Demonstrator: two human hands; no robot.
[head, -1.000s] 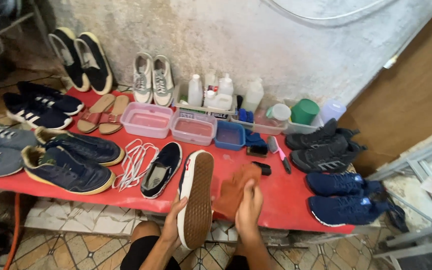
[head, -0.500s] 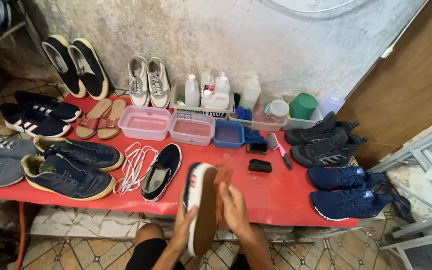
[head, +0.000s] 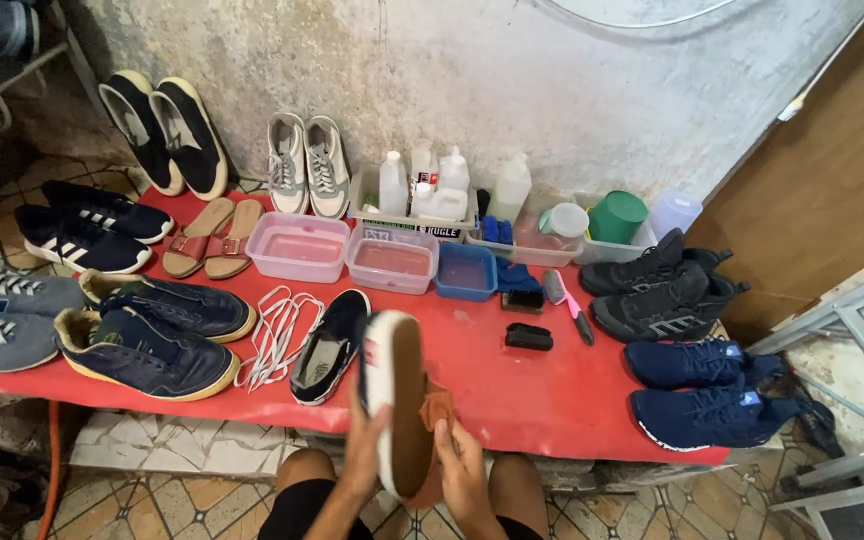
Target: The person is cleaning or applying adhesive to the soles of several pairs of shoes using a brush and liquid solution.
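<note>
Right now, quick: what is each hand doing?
Left hand: closed around the side of the shoe, holding it sole-up.
Right hand: closed on an orange cloth, pressed against the shoe's sole.

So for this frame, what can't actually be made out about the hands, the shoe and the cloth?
Head view only:
- Right hand: palm and fingertips hidden behind the orange cloth and the shoe.
- Left hand: fingers hidden behind the shoe.
- Shoe: only the brown sole and white edge show; the upper faces away.
- Cloth: mostly hidden behind the shoe; extent unclear.
- Both forearms: cut off by the bottom edge.
- Bottles by the wall: contents too small to tell.
</note>
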